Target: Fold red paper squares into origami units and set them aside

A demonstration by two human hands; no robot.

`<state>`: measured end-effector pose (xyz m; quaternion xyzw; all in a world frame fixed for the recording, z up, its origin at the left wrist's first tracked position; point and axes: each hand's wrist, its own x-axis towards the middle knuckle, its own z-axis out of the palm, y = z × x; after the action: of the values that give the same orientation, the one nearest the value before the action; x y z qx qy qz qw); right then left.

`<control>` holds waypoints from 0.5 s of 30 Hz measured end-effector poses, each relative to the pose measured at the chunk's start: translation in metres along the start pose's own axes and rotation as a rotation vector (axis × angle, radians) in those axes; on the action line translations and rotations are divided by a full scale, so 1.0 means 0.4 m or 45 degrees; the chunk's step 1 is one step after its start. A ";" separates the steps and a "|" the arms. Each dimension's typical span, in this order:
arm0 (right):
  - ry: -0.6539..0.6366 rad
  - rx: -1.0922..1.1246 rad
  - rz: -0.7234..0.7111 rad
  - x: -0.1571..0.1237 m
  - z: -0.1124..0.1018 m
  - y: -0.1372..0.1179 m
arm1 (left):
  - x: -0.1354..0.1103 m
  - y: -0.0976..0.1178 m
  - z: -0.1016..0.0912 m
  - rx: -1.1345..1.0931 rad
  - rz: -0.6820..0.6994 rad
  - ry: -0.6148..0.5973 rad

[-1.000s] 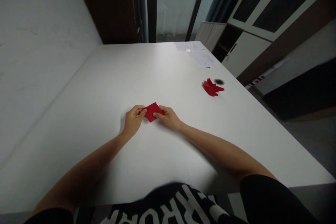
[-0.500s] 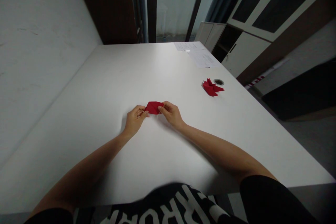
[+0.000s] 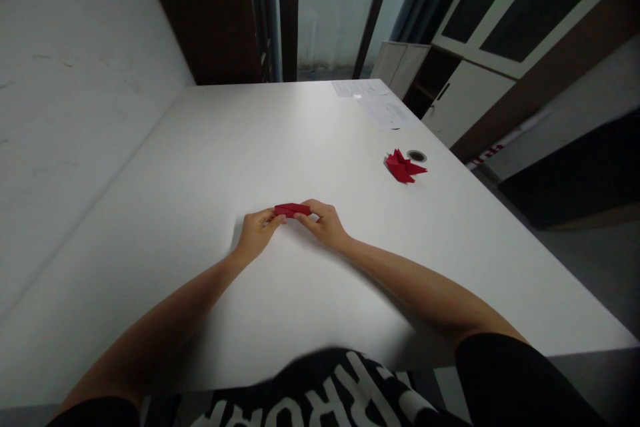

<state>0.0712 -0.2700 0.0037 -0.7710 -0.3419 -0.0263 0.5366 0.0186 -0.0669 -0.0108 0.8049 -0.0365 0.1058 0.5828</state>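
Observation:
A small piece of folded red paper (image 3: pixel 292 209) is held between both hands, over the middle of the white table. My left hand (image 3: pixel 259 230) pinches its left end, thumb toward me and fingers behind. At the right end, my right hand (image 3: pixel 325 221) grips the paper the same way. The paper shows as a narrow strip with a slanting crease; its far side is hidden. Away to the right lies a red folded-paper figure (image 3: pixel 401 167) with several pointed tips, touched by neither hand.
Beside the red figure is a round cable hole (image 3: pixel 417 156) in the white table (image 3: pixel 200 167). Printed sheets (image 3: pixel 385 111) lie at the far right corner. A wall (image 3: pixel 75 80) borders the left side, and white cabinets (image 3: pixel 467 100) stand beyond the right edge.
The folded paper has tipped and now looks narrower than before. My right hand has shifted slightly, its thumb lower along the paper's near edge. The red figure has not moved.

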 end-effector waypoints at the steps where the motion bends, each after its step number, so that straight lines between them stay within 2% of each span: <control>1: 0.009 -0.038 -0.065 0.000 0.000 0.004 | 0.001 0.004 0.000 0.022 0.031 -0.005; 4: -0.003 -0.172 -0.284 0.002 -0.006 0.019 | 0.003 0.025 -0.006 0.165 0.192 0.009; 9: -0.179 -0.485 -0.551 0.008 -0.022 0.047 | 0.004 0.039 -0.018 0.550 0.368 0.101; 15: -0.224 -0.797 -0.709 0.012 -0.025 0.057 | 0.001 0.016 -0.023 0.766 0.395 -0.081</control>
<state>0.0908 -0.2802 -0.0084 -0.7743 -0.5571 -0.2067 0.2178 0.0167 -0.0602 -0.0021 0.9285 -0.1440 0.1741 0.2947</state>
